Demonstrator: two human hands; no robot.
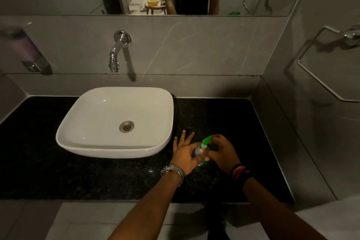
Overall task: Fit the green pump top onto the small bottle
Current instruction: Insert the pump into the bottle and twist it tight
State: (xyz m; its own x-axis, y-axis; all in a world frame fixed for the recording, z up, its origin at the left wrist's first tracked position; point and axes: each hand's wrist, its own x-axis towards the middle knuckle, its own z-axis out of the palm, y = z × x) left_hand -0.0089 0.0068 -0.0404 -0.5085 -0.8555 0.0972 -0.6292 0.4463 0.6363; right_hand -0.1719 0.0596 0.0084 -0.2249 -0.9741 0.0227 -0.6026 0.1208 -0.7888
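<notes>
Down on the speckled black stone table [224,119], just right of the glossy white rounded ceramic basin [116,121], both hands meet. The left hand [185,154] pinches the small clear plastic bottle [199,152], its other fingers splayed. The right hand [224,152] curls closed around the smooth green pump top [206,140] sitting at the bottle's neck.
</notes>
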